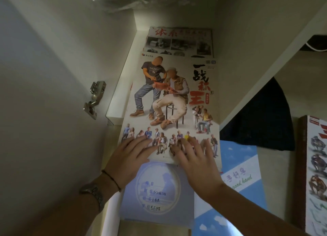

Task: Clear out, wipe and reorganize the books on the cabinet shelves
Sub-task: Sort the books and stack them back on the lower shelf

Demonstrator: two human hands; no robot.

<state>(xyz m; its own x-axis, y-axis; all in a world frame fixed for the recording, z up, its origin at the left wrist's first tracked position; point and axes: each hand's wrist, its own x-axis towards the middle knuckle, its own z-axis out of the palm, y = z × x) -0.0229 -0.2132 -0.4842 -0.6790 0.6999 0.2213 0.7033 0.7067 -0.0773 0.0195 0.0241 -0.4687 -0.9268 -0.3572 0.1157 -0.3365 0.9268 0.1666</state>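
A large white book (169, 101) with painted figures on its cover lies flat on the cabinet shelf (122, 87), its near end past the shelf's front edge. My left hand (127, 158) and my right hand (196, 161) press flat on that near edge, fingers straight and spread. Behind it on the shelf lies a grey book (180, 41) with red characters and black-and-white pictures. Under my hands, lower down, sits a pale blue notebook (157, 193) with handwriting on it.
The cabinet's left wall carries a metal hinge (93, 99). A blue-and-white book (242, 179) lies to the right of the notebook, and a sketch book (316, 173) stands at the far right. Dark cloth (261, 122) hangs in the neighbouring compartment. Plastic wrap (127, 0) sits above.
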